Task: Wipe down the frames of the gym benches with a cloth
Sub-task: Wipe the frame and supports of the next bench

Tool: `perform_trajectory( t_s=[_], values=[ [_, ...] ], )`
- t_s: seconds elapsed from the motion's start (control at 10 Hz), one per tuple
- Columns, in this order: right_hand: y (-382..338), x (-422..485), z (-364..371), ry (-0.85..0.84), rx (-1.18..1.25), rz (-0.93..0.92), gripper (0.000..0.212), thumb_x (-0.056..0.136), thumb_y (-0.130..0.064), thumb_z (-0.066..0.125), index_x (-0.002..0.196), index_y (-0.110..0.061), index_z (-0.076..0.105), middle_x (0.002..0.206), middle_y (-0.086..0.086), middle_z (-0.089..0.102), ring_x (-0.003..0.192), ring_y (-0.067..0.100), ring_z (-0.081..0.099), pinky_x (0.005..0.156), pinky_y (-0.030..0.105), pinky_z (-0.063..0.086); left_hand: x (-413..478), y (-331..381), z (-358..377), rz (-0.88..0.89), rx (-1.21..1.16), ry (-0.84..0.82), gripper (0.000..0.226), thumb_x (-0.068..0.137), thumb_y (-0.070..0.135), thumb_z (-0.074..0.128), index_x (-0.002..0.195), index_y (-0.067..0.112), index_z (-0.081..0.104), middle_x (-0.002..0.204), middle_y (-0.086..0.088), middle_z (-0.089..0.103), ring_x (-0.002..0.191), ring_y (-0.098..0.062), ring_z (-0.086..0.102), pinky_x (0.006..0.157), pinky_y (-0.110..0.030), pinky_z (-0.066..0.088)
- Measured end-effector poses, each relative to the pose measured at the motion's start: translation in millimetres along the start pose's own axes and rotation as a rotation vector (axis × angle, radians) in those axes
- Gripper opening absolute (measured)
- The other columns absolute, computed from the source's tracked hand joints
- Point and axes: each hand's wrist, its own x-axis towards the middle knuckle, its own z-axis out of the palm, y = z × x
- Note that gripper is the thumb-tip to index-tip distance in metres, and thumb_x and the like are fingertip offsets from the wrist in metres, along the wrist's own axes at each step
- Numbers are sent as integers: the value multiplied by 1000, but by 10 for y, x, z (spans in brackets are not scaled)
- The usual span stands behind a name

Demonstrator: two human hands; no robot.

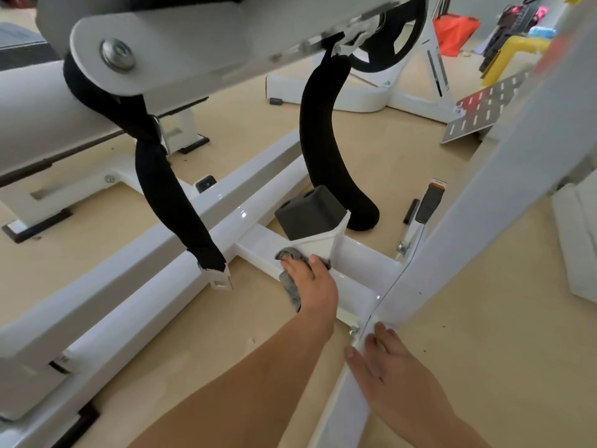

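Operator: Steel fills my feed. The bench frame (129,253) is glossy white square tube: one long floor beam, one crossbar (365,263) and one slanted upright (484,221) on the right. The upright's top is cut off by the edge of the picture.

Desk: What hangs from it?

Operator: I count two black padded pieces with a fuzzy surface. The curved pad (323,140) ends near the floor, and the straighter pad (168,195) ends in a small white clip. Their upper ends are hidden behind a blurred grey plate (193,37) overhead. Between them one dark grey rubber block (307,211), wedge-shaped and matte, sits in a white bracket (323,244) on the crossbar.

Desk: And the hands?

Operator: Both show. The right hand (384,367) lies flat on the tube at the foot of the upright, fingers straight and close together, just beside a bolted joint. The left hand (313,282) grips the cloth (290,287) and presses it against the bracket, below the block.

Desk: Describe the cloth.

Operator: There is one, grey, soft and crumpled. Most of it is under the palm, and a fold hangs past the crossbar's edge. I can't make out most of the left fingers. Smallest is one bolt (118,54) with a washer in the plate.
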Motion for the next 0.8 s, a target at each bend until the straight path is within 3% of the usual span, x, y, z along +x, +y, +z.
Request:
perform_trajectory(
  t_s=[0.1, 0.2, 0.3, 0.4, 0.5, 0.6, 0.7, 0.8],
  values=[
    [-35, 58, 16, -14, -67, 4, 126, 57, -94, -21, 137, -29, 52, 158, -8, 28, 149, 4, 24, 104, 17, 37, -274, 118, 115, 97, 41, -56, 65, 108, 51, 23, 160, 36, -12, 170, 9, -4, 156, -23, 8, 125, -50, 16],
    [-14, 117, 58, -73, -117, -1, 100, 76, -81, -3, 123, -28, 67, 144, -4, 51, 140, 8, 45, 93, 19, 48, -406, 92, 235, 174, 55, -100, 66, 109, 47, 23, 160, 32, -16, 170, 8, -11, 157, -22, 1, 127, -48, 11],
    [-20, 79, -9, -83, -105, 29, 125, 55, -87, -9, 151, -27, 42, 166, -5, 22, 153, 8, 20, 113, 23, 32, -137, -6, 56, 110, 61, -37, 67, 107, 52, 25, 160, 37, -11, 169, 6, 4, 154, -23, 14, 125, -47, 18],
    [-100, 22, -203, -190, -29, 73, 154, 33, -105, -19, 159, -28, 26, 168, -8, 11, 154, 13, 16, 120, 27, 20, -6, -52, -14, 77, 4, -48, 66, 101, 58, 27, 157, 48, -7, 164, 4, 18, 147, -25, 27, 121, -50, 28],
    [-95, -27, -203, -142, -9, 43, 90, 86, -84, 21, 155, -29, 37, 165, -8, 23, 151, 15, 24, 119, 28, 25, -415, 184, 91, 121, 46, -92, 66, 105, 56, 24, 157, 43, -14, 167, 5, 9, 152, -25, 20, 123, -50, 24],
    [-85, 11, -176, -139, -40, 46, 57, 102, -59, 36, 151, -31, 42, 166, -10, 20, 150, 9, 27, 117, 28, 28, -369, 170, 128, 175, 27, -95, 66, 109, 46, 26, 160, 35, -13, 169, 7, 2, 155, -23, 13, 125, -48, 19],
    [-56, 6, -231, -200, 8, 108, 62, 101, -62, 31, 154, -31, 37, 168, -13, 10, 152, 5, 21, 118, 24, 23, -226, 97, -15, 154, 17, -85, 66, 107, 48, 29, 160, 40, -9, 169, 9, 6, 153, -20, 18, 125, -48, 21],
    [-60, 2, -244, -243, 70, 75, 98, 77, -80, 9, 154, -27, 40, 167, -7, 18, 153, 12, 18, 119, 27, 20, -123, -7, -113, 109, -19, -120, 62, 103, 56, 29, 158, 46, 2, 165, 4, 17, 149, -23, 26, 123, -50, 26]
  ],
)
